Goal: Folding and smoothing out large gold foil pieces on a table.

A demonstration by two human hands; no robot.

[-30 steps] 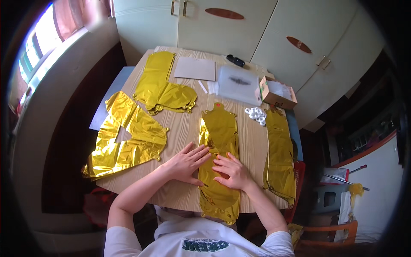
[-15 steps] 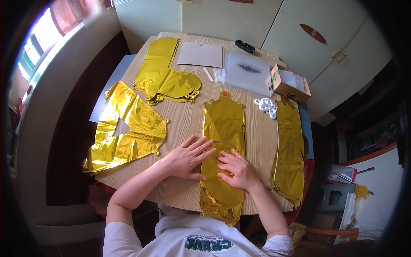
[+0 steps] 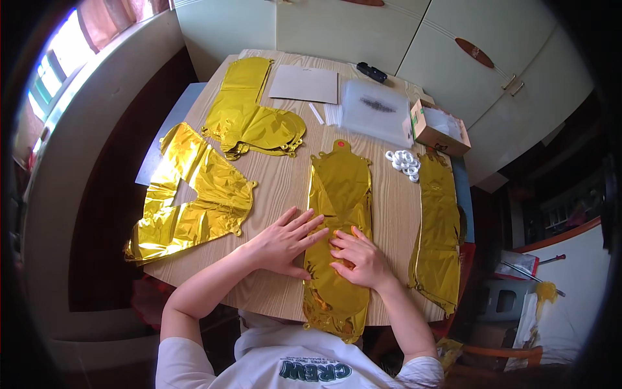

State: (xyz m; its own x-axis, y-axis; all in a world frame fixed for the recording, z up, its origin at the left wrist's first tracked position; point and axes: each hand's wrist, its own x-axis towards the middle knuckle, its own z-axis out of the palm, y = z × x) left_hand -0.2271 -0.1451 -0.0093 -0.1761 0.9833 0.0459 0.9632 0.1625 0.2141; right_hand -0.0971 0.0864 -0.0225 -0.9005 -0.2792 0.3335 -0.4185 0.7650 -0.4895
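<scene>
A flat, folded gold foil balloon [image 3: 338,194] lies lengthwise on the wooden table before me, with a red dot on its far tab. My left hand [image 3: 285,241] rests with fingers spread, its fingertips across the balloon's left edge and its palm partly over the table. On the balloon's middle lies my right hand [image 3: 361,260], palm down with fingers apart, pressing the foil. Neither hand grips anything. The balloon's near end hangs over the table edge close to my shirt.
More gold foil balloons lie around: a creased one [image 3: 194,194] at left, a stack [image 3: 249,120] at far left, a long one [image 3: 437,227] at right. White ribbon rolls [image 3: 404,165], a clear plastic bag [image 3: 374,115], a cardboard box [image 3: 440,129], a grey card [image 3: 304,84] and a black object [image 3: 371,71] sit farther back.
Almost nothing differs. Both hands stay on the foil balloon in nearly the same pose; the whole view has shifted very slightly.
</scene>
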